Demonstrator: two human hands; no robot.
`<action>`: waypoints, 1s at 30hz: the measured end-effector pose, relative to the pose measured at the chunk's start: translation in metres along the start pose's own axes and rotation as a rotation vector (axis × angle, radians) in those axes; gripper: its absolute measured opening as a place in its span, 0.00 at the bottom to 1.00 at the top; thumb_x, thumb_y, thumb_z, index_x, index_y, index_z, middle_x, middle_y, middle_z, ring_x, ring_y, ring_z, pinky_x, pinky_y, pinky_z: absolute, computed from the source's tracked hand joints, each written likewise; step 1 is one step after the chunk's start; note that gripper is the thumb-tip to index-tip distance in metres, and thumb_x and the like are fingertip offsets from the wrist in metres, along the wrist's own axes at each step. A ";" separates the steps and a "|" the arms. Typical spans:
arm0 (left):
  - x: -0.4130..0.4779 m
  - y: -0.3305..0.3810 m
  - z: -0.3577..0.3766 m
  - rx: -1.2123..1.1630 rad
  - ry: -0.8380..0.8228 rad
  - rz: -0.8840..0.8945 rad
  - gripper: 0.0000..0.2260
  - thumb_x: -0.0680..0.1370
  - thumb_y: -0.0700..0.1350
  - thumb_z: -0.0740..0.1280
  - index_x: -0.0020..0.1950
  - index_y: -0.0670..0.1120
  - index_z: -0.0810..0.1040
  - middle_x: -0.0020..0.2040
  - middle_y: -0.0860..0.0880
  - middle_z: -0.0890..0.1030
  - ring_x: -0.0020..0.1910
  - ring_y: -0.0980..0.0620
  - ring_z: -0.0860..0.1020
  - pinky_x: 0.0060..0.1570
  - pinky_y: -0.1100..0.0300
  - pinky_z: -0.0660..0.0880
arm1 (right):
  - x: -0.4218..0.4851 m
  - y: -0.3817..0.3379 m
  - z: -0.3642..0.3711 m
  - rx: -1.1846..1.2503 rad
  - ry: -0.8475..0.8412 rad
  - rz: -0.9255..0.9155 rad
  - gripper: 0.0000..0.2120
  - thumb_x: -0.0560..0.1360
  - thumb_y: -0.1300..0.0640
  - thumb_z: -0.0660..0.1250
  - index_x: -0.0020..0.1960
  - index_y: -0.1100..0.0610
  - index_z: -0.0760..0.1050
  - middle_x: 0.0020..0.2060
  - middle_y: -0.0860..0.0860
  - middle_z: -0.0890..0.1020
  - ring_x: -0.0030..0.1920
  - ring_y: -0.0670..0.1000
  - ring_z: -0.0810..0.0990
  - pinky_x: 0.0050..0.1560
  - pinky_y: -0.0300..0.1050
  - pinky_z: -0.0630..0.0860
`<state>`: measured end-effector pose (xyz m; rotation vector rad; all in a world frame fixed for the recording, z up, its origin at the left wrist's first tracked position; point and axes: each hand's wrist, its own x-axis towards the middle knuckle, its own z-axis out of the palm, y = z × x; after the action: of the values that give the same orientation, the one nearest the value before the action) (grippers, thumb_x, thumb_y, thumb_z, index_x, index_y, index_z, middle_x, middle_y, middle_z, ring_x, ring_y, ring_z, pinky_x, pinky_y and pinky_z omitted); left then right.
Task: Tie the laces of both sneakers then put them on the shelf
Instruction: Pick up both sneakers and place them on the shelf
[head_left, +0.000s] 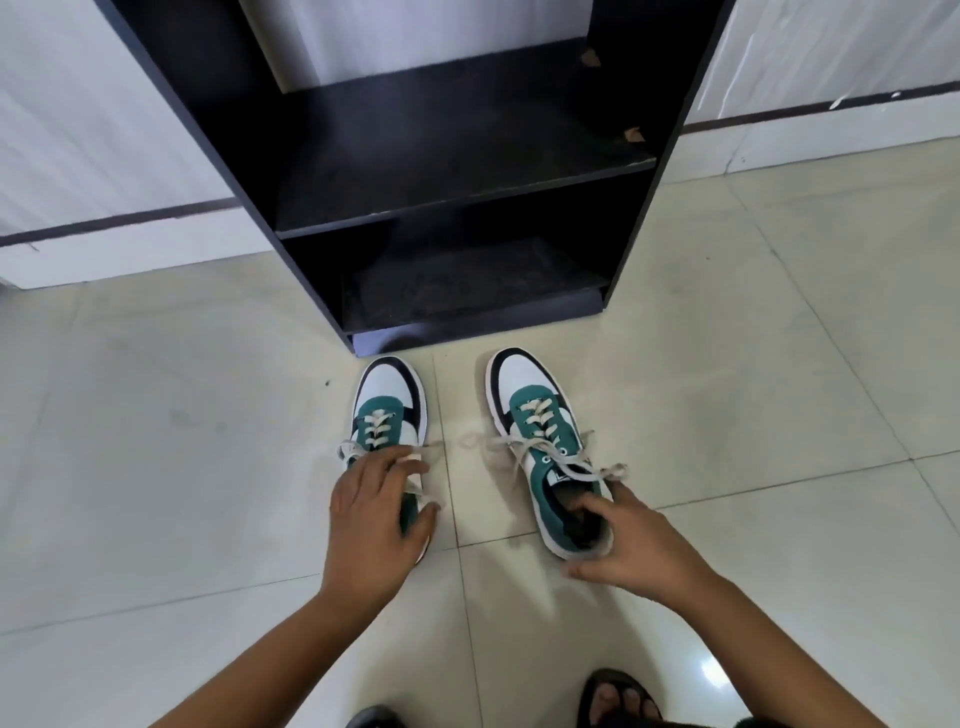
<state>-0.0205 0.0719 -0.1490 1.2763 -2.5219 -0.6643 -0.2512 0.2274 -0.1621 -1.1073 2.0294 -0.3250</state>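
Two dark shelf boards sit in the black shelf (467, 171) standing on the tiled floor (156, 467). Just before it, both sneakers rest toes forward. The left hand (371, 512) clasps the left sneaker (387, 400); the right hand (631, 543) grips the heel of the right sneaker (535, 410), whose laces (571, 460) lie loose.

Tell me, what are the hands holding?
Left hand grips the left sneaker over its heel end. Right hand holds the right sneaker by its heel rim.
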 end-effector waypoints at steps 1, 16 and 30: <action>-0.009 -0.009 -0.001 0.026 0.021 -0.063 0.19 0.67 0.52 0.67 0.57 0.49 0.75 0.65 0.47 0.73 0.64 0.45 0.69 0.60 0.48 0.70 | 0.001 -0.001 0.002 -0.098 -0.055 0.000 0.32 0.62 0.45 0.73 0.64 0.40 0.69 0.64 0.48 0.70 0.58 0.52 0.78 0.52 0.43 0.75; -0.018 -0.020 0.003 -0.196 -0.167 -0.327 0.12 0.66 0.44 0.74 0.29 0.47 0.72 0.59 0.53 0.74 0.38 0.51 0.76 0.32 0.68 0.67 | 0.018 -0.047 0.029 -0.321 0.225 -0.056 0.16 0.69 0.40 0.66 0.47 0.53 0.77 0.48 0.50 0.82 0.47 0.55 0.81 0.37 0.44 0.66; -0.028 0.065 -0.165 -0.196 -0.145 -0.220 0.07 0.67 0.46 0.74 0.36 0.45 0.78 0.71 0.58 0.68 0.36 0.55 0.80 0.38 0.61 0.76 | -0.084 -0.151 -0.102 -0.222 0.301 -0.077 0.12 0.62 0.48 0.76 0.34 0.54 0.76 0.36 0.48 0.82 0.29 0.55 0.80 0.25 0.42 0.66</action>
<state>0.0172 0.0799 0.0262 1.4925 -2.3716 -1.0601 -0.2101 0.1913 0.0309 -1.3406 2.3348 -0.3266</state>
